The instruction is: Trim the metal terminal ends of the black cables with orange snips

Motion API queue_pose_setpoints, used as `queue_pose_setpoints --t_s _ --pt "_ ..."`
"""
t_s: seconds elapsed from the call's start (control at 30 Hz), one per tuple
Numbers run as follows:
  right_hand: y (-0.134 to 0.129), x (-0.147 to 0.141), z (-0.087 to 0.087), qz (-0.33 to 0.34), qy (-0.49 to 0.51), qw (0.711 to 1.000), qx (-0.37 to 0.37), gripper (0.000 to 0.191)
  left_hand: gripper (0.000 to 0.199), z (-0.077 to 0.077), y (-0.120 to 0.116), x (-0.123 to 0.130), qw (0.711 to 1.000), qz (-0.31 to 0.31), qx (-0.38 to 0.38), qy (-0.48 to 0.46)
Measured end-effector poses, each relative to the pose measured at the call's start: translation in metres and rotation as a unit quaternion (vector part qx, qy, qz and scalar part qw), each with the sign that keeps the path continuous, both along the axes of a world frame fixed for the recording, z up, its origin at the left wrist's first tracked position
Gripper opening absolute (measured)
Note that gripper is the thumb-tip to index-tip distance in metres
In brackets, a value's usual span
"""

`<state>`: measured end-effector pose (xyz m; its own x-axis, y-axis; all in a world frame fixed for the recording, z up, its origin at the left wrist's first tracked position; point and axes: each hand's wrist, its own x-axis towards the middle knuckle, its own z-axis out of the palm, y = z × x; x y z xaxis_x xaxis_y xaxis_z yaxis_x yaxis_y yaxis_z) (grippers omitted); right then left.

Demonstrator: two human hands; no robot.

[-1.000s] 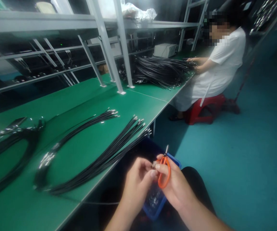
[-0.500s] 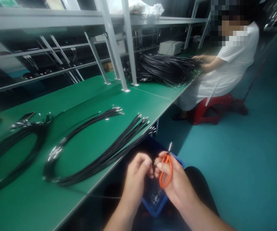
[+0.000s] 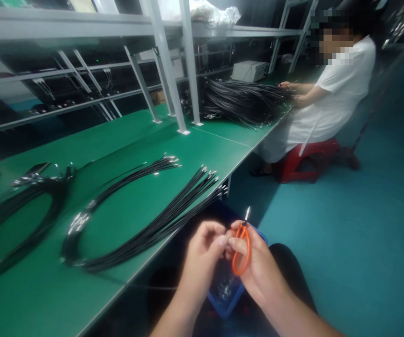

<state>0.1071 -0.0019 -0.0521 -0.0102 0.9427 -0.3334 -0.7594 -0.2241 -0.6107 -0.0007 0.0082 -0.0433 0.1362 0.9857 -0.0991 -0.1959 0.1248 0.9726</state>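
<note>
My right hand (image 3: pixel 258 255) is closed around a pair of orange-handled scissors (image 3: pixel 242 248), their short metal tip pointing up and away. My left hand (image 3: pixel 203 252) is pinched, its thumb and fingertips meeting those of my right hand. Whatever is between the fingertips is too small to make out. Below both hands sits a blue bin (image 3: pixel 227 306) with small shiny bits inside. On the green table (image 3: pixel 124 131) to the left lies a curved bundle of black cables (image 3: pixel 128 250) with silvery ends, bound with clear wrap.
Another black cable coil (image 3: pixel 52 206) lies farther left. White shelf posts (image 3: pixel 173 93) rise from the table. Beyond them is a big pile of black cables (image 3: pixel 244 98), handled by a person in white (image 3: pixel 342 89) on a red stool (image 3: pixel 300 164). A thin cable (image 3: pixel 152 286) runs below the table edge.
My left hand has moved slightly right, so its fingertips now meet my right hand's. The scissors stay almost in place. The other person's hands have shifted a little.
</note>
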Motion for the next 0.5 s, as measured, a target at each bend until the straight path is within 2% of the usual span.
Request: queue_pose_setpoints --t_s 0.1,0.27,0.4,0.5 --pt "0.0011 -0.0002 0.0017 -0.005 0.004 1.0 -0.006 0.025 0.015 0.0005 0.0 0.0003 0.998 0.025 0.037 0.036" --pt "0.0032 0.001 0.0044 -0.001 -0.003 1.0 -0.015 0.026 0.015 -0.0027 0.0028 -0.0021 1.0 -0.011 0.017 0.014" --pt "0.0046 -0.0023 0.0057 -0.008 0.0 1.0 -0.012 0.032 0.015 -0.0049 0.003 -0.0027 0.994 0.018 0.048 0.094" --pt "0.0087 -0.0087 -0.0022 -0.029 -0.017 0.999 0.01 0.034 0.02 -0.0055 0.0059 -0.0068 0.987 0.023 0.098 0.127"
